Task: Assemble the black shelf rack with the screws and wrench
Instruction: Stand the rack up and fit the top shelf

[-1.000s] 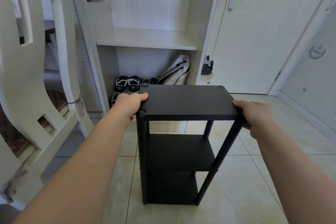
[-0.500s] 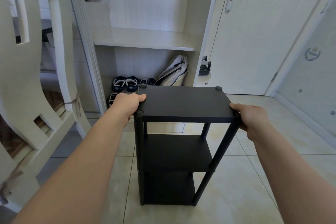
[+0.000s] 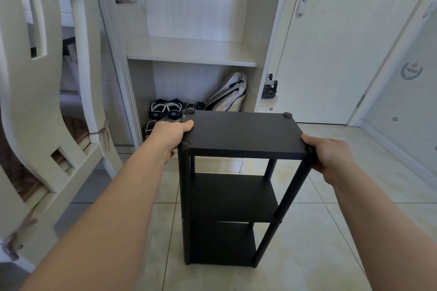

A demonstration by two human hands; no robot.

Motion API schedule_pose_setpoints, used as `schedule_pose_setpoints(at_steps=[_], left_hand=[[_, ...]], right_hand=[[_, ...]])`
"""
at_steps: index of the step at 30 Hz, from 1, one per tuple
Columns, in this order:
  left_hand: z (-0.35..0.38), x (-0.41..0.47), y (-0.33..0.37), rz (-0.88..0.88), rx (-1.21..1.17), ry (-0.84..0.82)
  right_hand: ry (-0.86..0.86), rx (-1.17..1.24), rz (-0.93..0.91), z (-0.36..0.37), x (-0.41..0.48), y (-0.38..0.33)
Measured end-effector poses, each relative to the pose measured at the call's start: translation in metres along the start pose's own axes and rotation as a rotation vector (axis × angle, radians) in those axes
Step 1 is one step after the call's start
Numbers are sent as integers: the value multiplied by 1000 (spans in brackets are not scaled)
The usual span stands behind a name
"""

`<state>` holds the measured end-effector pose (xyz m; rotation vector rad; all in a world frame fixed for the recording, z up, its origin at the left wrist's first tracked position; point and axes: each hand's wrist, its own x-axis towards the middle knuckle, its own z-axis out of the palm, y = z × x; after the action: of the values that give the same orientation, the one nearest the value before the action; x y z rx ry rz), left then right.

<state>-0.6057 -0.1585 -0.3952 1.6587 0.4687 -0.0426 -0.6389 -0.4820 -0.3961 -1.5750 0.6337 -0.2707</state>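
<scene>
And very little has moved over the last second: the black three-tier shelf rack stands upright on the pale tiled floor, dead centre and running down toward 6 o'clock, just where it stood a moment ago, with only the view drifting a touch. The left hand stays on the top panel's edge at 9 o'clock, thumb laid flat on the board and the other fingers tucked out of sight below it, so it reads as a pinch on the panel. The right hand stays wrapped round the near corner at 3 o'clock, fingers curled over the post and board. A round black cap shows on the far right corner, and all three boards sit level on their posts. No screws or wrench in view, so this looks like a finished rack being steadied or nudged into place rather than fastened. Beyond it, at 12 o'clock, the open pale wood cupboard holds dark sandals and a slumped white bag; a cream wooden chair stands at 9 o'clock.
</scene>
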Motion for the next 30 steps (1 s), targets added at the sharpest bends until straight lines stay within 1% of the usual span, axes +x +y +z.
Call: schedule_pose_setpoints(at_steps=[7,11,15,23,27,30], left_hand=[[-5,-2,-4,-13,5,-36],[-8,-1,-3,-35,4,-85],[-8,2,-2,-21,28,-75],[-4,1,-2,27,23,-41],[-5,-3,-5,-14,4,-56],[-1,-7,-7,-66,-80,-70]], right_hand=[[-48,14,22,-6,2,1],[-120,17,41,-12,3,4],[-171,52,67,-13,6,6],[-149,65,64,-12,7,7],[-110,69,53,-11,4,8],[-81,73,44,-8,1,10]])
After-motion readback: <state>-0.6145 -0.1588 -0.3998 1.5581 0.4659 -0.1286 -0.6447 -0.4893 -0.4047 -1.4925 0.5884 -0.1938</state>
